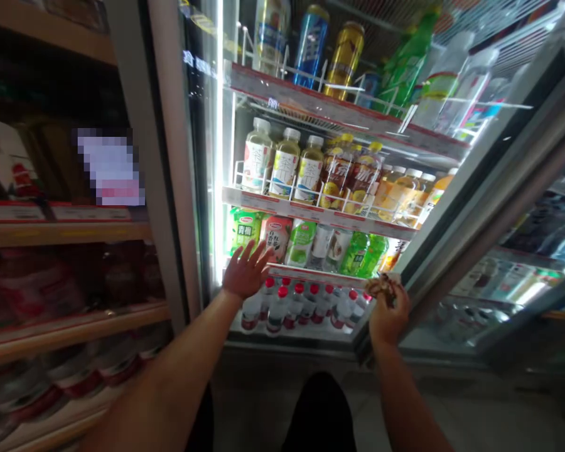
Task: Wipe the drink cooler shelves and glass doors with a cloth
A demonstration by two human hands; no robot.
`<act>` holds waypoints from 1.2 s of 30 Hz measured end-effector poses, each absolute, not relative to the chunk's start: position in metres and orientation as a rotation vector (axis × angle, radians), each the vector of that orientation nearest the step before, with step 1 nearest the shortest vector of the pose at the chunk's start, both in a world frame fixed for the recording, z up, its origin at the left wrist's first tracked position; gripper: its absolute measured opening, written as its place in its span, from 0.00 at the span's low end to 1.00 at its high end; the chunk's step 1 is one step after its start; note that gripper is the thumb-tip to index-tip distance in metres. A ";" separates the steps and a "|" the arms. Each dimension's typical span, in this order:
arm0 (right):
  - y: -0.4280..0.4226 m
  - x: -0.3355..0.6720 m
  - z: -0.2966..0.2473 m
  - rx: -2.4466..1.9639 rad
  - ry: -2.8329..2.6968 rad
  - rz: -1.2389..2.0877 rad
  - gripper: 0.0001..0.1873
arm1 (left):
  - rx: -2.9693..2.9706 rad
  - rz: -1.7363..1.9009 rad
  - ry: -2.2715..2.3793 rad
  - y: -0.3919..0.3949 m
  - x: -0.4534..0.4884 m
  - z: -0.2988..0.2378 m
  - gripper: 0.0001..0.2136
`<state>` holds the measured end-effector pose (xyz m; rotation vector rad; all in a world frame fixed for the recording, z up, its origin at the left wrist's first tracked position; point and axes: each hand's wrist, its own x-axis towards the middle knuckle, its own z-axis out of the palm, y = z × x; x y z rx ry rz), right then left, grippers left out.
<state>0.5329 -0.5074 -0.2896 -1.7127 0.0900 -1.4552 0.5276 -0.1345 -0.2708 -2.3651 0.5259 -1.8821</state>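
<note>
**Q:** Head view. Where was the left hand (245, 271), and how did it stand?

**A:** It was stretched into the open fridge (202, 188) with its fingers spread wide, and it held nothing. Its fingertips lay at the foot of the pink bottle (277, 237) on the third shelf. Whether they touched the bottle could not be told. A green bottle (245, 229) stood just to the left of the pink one.

**Q:** And the right hand (388, 314)?

**A:** It was curled shut around a brown wad (385, 287), which stuck out above the fingers. The hand was low on the right, near the right end of the third shelf's rail (320, 275) and beside the lower edge of the door (489, 188). The door was swung open to the right.

**Q:** What else did the fridge hold?

**A:** Red-capped bottles (282, 307) stood on the bottom shelf, below and between the two hands. Tea bottles (285, 164) with pale caps filled the left of the second shelf. Tall cans (344, 59) stood on the top shelf.

**Q:** What lay outside the fridge?

**A:** Wooden shelves (75, 233) stood to its left, their goods dark and blurred. One label (110, 166) there was pixelated. Both forearms entered from the bottom edge.
</note>
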 end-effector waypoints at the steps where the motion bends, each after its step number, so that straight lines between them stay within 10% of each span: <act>1: -0.504 0.536 -0.280 -1.701 0.063 -1.487 0.22 | -2.362 -1.883 0.529 -0.135 0.527 -0.270 0.32; 36: -0.397 0.528 -0.248 -1.885 -0.694 -1.679 0.29 | -2.440 -1.789 0.484 -0.133 0.529 -0.280 0.28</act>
